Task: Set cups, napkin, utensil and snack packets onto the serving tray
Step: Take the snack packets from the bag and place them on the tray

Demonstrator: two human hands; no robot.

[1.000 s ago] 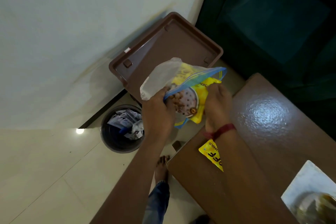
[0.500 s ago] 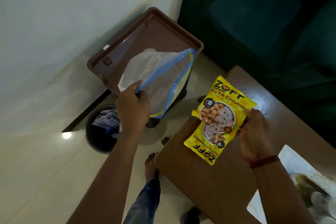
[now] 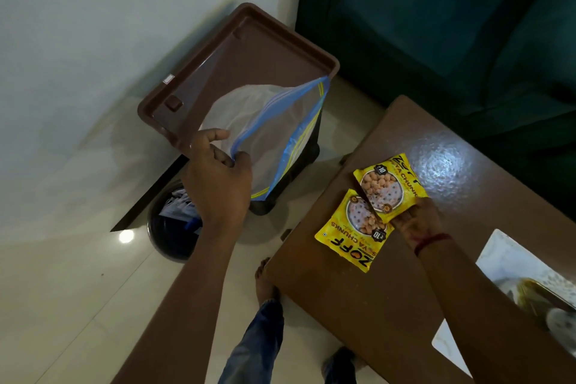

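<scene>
Yellow snack packets [image 3: 371, 212] overlapped on brown table [image 3: 358, 305], upper one pinched under right hand [image 3: 416, 221] to steady it; left hand [image 3: 218, 184] closed on emptied zip bag [image 3: 274, 140], lifted clear above brown tray [image 3: 249, 62].

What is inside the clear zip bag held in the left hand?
The clear zip bag in the left hand looks empty; the brown tray shows through it. Two yellow snack packets lie on the table by the right hand. The bag's bottom corner is hidden by the hand.
</scene>
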